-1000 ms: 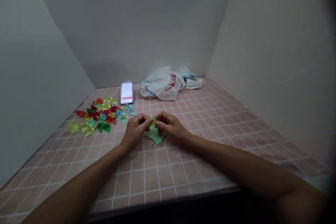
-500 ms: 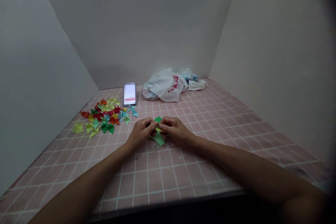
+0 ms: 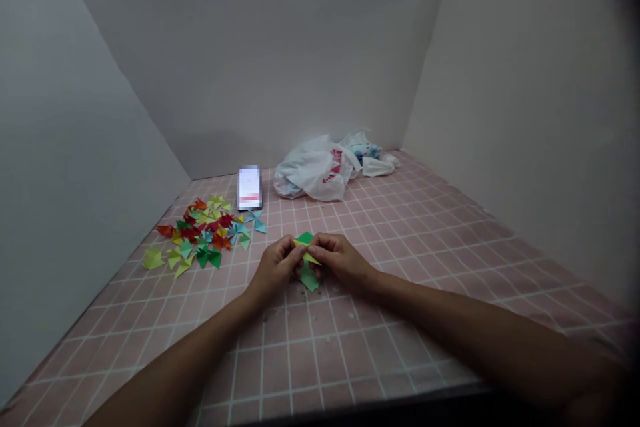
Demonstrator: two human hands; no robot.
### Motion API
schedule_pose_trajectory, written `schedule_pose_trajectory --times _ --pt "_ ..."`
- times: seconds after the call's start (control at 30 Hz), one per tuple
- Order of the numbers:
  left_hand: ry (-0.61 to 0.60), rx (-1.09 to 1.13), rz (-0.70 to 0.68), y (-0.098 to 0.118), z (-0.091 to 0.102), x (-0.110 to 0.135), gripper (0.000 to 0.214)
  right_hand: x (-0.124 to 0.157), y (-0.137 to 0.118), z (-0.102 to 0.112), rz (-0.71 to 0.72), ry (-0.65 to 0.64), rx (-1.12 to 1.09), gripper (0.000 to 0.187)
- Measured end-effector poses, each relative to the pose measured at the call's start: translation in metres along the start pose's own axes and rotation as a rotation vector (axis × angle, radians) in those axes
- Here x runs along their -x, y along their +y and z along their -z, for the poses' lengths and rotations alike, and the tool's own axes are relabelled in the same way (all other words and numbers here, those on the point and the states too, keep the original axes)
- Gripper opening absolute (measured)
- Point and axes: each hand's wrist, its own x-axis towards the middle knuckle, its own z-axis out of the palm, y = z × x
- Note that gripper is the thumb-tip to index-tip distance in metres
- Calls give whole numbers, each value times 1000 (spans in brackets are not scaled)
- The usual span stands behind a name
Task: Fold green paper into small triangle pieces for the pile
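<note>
Both hands meet over the middle of the table, pinching one small piece of yellow folded paper (image 3: 313, 258) between them. My left hand (image 3: 278, 268) grips its left side with thumb and fingers. On the other side my right hand (image 3: 344, 261) is closed on it, thumb on top. Beyond the fingertips shows a darker green paper (image 3: 305, 237). Light green paper (image 3: 309, 277) lies below the hands, partly hidden by the fingers. I cannot tell whether the green papers lie on the table or are held too.
To the left lies a pile of folded paper shapes (image 3: 203, 230) in red, yellow, green and blue. Behind it a phone (image 3: 249, 187) stands upright with its screen lit. White plastic bags (image 3: 320, 168) rest near the back wall. A pink checked cloth (image 3: 425, 233) covers the table.
The view has shifted slightly, so everything sits a little lower. More of the yellow paper shows between my thumbs; both hands keep hold of it.
</note>
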Motion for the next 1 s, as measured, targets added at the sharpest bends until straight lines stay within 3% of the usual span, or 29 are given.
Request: schedule_pose_trajectory --times 0.33,0.57,0.8,1.0 --pt "-25 -32 18 -3 -3 0 38 2 -2 -3 46 67 73 35" --pt "29 -98 -18 -3 -3 3 34 0 1 -2 29 41 33 42" --pt "-12 -81 -29 -2 2 2 37 -1 2 0 -31 -67 44 46" --pt "74 -115 -47 -1 1 3 36 -2 6 -1 -60 -96 -36 46"
